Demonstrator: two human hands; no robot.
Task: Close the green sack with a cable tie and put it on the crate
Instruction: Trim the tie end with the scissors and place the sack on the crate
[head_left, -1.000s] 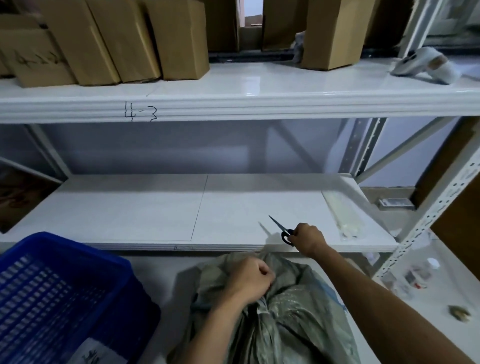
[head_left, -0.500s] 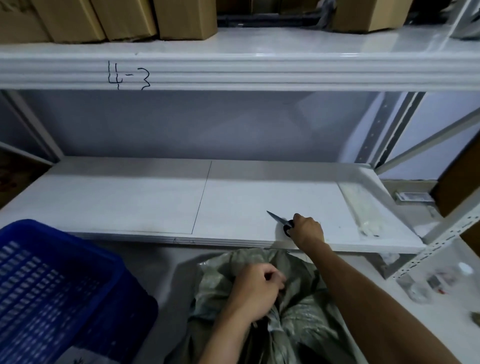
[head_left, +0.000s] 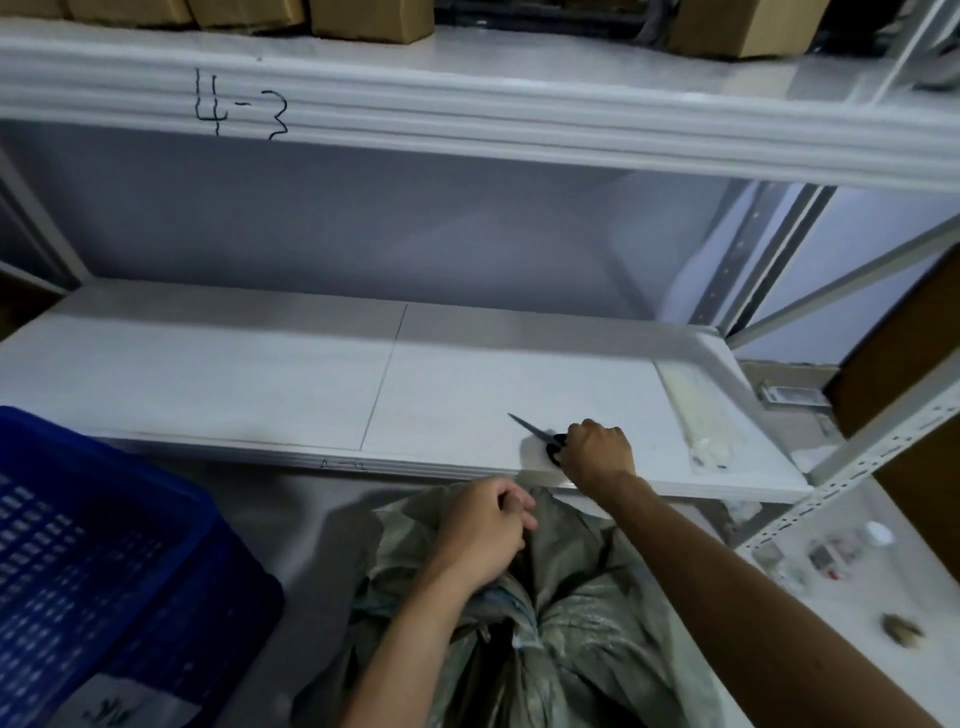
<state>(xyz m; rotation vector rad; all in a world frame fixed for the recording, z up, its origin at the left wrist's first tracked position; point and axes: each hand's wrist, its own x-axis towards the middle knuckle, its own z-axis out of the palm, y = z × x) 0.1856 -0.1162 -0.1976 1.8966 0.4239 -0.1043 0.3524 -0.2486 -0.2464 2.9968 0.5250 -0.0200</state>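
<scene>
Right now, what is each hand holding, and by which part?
The right hand grips the scissors by their black handles; left hand clutches the green sack at its gathered neck.

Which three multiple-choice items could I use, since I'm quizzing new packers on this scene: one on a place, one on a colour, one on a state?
1. The scissors are at: A the lower shelf, near its front edge; B the top shelf; C the floor.
2. The crate is: A red; B blue; C yellow.
3. The left hand: A hangs open; B grips the gathered top of the sack; C holds a box.

Answers: 1 A, the right hand holds their handles over that shelf. 2 B, its slotted walls are blue. 3 B, its fingers curl into the fabric.
</scene>
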